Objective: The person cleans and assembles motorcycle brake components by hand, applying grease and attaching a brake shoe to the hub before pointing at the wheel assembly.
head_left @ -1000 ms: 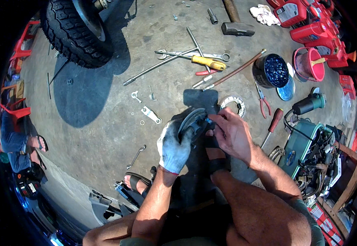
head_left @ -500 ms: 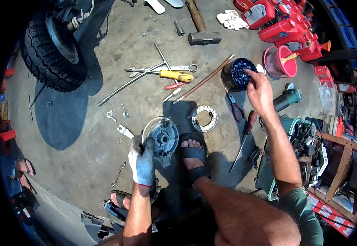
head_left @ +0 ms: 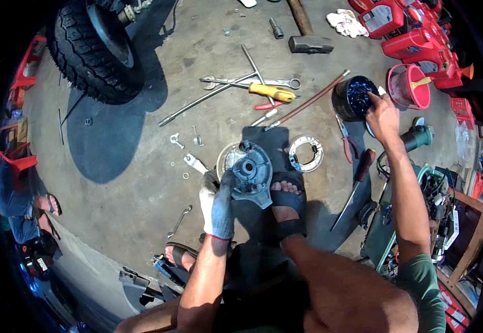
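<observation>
A gloved left hand is gripping a round metal plate, best held steady, while the bare right hand, forefinger outstretched, is reaching into a grease tub.

The floor carries a hammer, pliers and a black tin.

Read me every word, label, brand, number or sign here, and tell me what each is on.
Nothing I can quote.
Red jug, upper right: pale label, print too small to read.
Red sheet, lower right: pale markings, partly hidden, not readable.
White strip, right: marks too small.
Black case, lower left: small mark, blurred.
Round metal plate in the left hand: no readable marking.
</observation>
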`<state>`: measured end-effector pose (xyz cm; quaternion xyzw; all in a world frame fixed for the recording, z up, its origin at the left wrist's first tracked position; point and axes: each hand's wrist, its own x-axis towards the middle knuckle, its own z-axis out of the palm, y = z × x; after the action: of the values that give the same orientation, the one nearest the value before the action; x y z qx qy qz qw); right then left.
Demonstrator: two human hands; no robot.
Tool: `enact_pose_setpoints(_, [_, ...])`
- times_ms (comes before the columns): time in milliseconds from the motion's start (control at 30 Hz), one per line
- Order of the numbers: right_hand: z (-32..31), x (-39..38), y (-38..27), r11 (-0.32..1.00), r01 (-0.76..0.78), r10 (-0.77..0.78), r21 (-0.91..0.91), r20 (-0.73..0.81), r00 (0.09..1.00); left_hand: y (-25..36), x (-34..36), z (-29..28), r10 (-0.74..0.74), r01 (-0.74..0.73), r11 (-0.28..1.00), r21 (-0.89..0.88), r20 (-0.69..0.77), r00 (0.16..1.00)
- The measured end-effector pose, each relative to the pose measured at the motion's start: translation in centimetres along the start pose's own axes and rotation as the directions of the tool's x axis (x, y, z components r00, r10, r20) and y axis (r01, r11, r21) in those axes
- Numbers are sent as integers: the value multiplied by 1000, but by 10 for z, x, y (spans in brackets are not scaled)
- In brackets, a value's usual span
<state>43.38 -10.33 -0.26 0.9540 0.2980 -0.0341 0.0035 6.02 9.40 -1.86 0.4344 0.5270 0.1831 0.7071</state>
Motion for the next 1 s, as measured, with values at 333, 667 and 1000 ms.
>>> enact_pose_setpoints(333, [-17, -139, -132, 158, -322, -391, 934, 358, 848, 3, -5, 10, 38, -39, 999, 18, 49, 998])
enact_pose_setpoints(667, [-28, -140, -170, 489, 306, -658, 817, 115, 744, 27, -17, 24, 101, -142, 889, 435, 117, 988])
enact_pose_setpoints(1000, [-44, -142, -171, 508, 720, -831, 473, 50, 554, 33, -13, 26, 12, -88, 874, 478, 160, 987])
